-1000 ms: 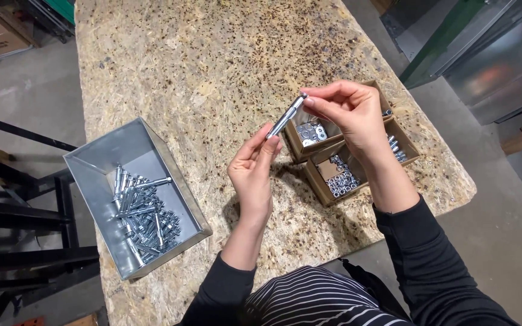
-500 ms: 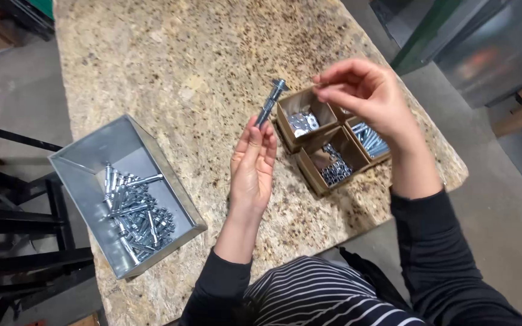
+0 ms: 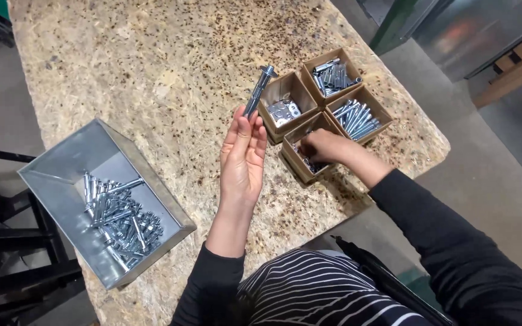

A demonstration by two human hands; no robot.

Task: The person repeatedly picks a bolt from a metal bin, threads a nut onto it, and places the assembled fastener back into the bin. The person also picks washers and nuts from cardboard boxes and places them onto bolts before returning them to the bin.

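Left hand gripped a bolt upright while the right hand dug into a cardboard box.

On the speckled stone table, a grey metal bin sat at the left with a heap of assembled bolts lying in it. The left hand pinched a silver anchor bolt at its lower end between the fingertips, tilted with the head up, just beside four small cardboard boxes. The right hand was curled inside the nearest box, fingers closed over small parts; what they held could not be told. The other boxes held washers and sleeves.
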